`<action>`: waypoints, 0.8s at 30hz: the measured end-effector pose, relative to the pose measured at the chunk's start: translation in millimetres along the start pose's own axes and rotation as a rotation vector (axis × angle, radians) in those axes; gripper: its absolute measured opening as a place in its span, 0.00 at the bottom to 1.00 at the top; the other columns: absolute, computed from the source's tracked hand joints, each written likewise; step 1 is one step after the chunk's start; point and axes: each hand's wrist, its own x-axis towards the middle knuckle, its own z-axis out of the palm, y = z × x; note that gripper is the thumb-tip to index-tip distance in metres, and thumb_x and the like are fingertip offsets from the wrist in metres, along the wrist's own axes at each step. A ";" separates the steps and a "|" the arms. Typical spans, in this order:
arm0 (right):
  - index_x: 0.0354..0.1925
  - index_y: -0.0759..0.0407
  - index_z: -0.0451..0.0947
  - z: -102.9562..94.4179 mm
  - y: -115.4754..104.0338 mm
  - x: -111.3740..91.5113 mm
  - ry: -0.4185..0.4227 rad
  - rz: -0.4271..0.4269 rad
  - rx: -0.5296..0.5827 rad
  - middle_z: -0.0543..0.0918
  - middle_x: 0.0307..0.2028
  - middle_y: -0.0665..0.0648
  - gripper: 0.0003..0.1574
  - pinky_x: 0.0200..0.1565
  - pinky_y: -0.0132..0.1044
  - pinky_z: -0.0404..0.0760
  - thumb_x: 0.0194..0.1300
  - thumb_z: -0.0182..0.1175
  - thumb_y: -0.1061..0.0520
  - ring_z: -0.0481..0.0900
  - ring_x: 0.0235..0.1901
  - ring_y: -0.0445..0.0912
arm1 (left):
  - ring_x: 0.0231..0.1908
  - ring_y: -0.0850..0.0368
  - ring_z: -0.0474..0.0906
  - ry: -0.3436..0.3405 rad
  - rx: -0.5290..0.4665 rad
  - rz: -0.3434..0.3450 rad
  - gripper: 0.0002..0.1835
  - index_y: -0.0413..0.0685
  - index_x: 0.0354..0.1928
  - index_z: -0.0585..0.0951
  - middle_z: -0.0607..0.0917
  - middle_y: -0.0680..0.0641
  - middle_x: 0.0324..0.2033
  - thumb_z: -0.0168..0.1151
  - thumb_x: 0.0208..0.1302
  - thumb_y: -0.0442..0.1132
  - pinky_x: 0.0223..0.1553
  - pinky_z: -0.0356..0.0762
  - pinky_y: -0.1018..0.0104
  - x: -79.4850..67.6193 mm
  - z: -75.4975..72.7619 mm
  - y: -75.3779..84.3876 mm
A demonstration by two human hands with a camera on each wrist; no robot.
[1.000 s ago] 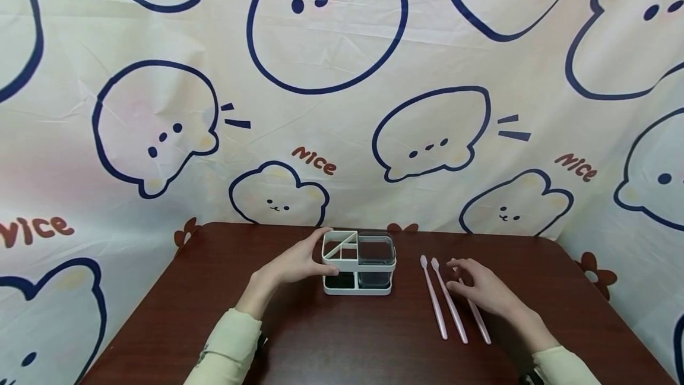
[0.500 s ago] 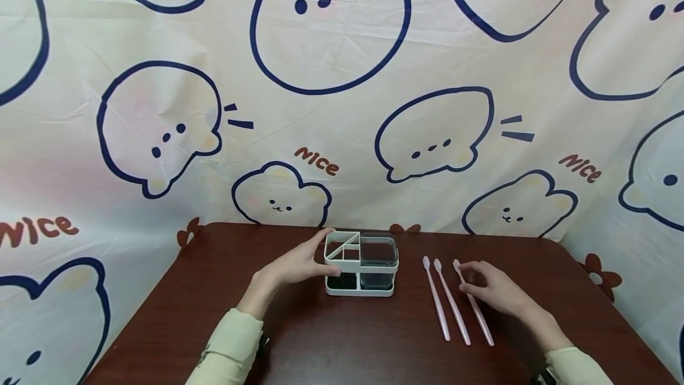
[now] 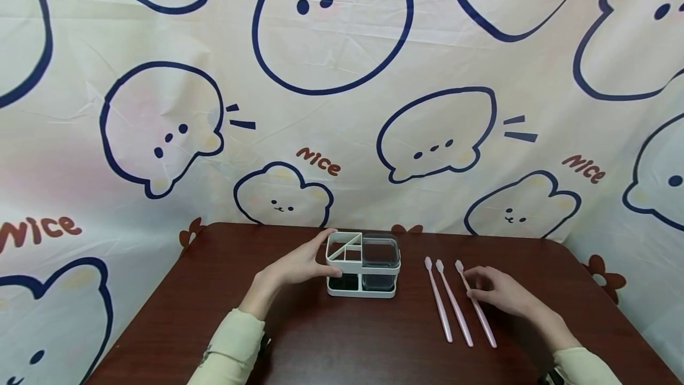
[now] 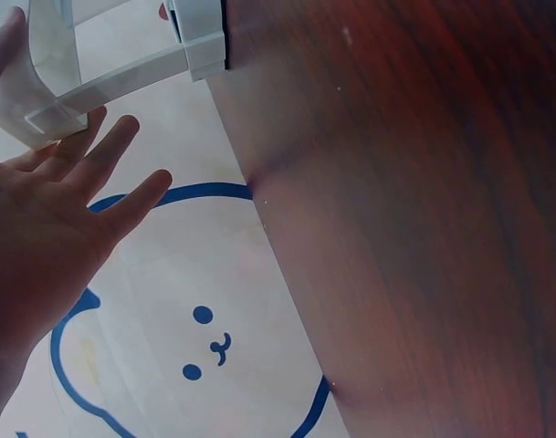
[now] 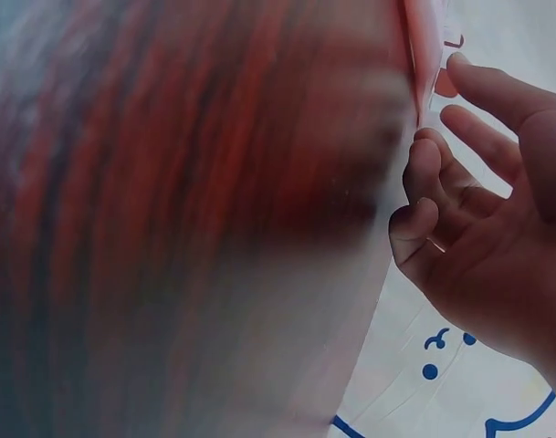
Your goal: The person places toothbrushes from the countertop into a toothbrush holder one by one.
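My left hand [image 3: 295, 264] grips the left side of a white toothbrush holder [image 3: 363, 268], thumb at its front and fingers behind. The holder has divided slots at top left and a clear grey cup [image 3: 380, 252] at right. In the left wrist view, part of the holder [image 4: 122, 78] shows above the hand [image 4: 63, 228], several fingers stretched out. Three pink toothbrushes lie right of the holder: left [image 3: 439, 302], middle [image 3: 455, 306] and right [image 3: 481, 311]. Beside the right one is my right hand [image 3: 504, 293], fingers loosely bent, holding nothing visible; its fingertips are very close to the handle.
A dark brown wooden table [image 3: 342, 343] carries everything. Behind it and at both sides hangs a pale cloth [image 3: 342, 117] printed with cartoon bears. The table's back edge runs just behind the holder.
My right hand has drawn back to the right from over the right toothbrush, uncovering its head. The left hand keeps its grip on the holder. The head view has shifted slightly.
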 end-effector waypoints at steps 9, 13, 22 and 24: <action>0.58 0.59 0.77 -0.9 0.6 -0.1 -0.052 -0.004 0.028 0.75 0.32 0.50 0.26 0.31 0.32 0.67 0.66 0.65 0.49 0.70 0.30 0.37 | 0.73 0.46 0.59 0.007 -0.009 -0.001 0.54 0.59 0.78 0.52 0.57 0.47 0.76 0.72 0.55 0.57 0.70 0.58 0.36 -0.2 0.3 0.3; 0.59 0.60 0.75 -0.1 -0.8 1.4 -0.068 0.006 0.044 0.75 0.32 0.51 0.26 0.29 0.31 0.69 0.67 0.64 0.50 0.70 0.27 0.37 | 0.73 0.46 0.59 0.008 -0.010 -0.001 0.54 0.59 0.78 0.52 0.57 0.47 0.76 0.73 0.55 0.57 0.70 0.58 0.36 -0.1 0.6 0.0; 0.59 0.61 0.75 8.0 -5.3 3.3 -0.068 0.043 0.078 0.75 0.28 0.52 0.23 0.23 0.33 0.75 0.68 0.61 0.56 0.73 0.20 0.40 | 0.73 0.46 0.58 0.008 -0.016 -0.002 0.54 0.60 0.78 0.52 0.57 0.47 0.76 0.73 0.55 0.56 0.70 0.58 0.36 0.5 1.4 -1.7; 0.59 0.61 0.75 9.6 -6.2 3.7 -0.063 0.057 0.076 0.75 0.27 0.53 0.22 0.22 0.33 0.75 0.68 0.61 0.57 0.73 0.20 0.41 | 0.74 0.46 0.58 0.005 -0.015 0.001 0.54 0.60 0.78 0.51 0.57 0.48 0.77 0.72 0.55 0.57 0.70 0.58 0.36 0.5 1.5 -1.9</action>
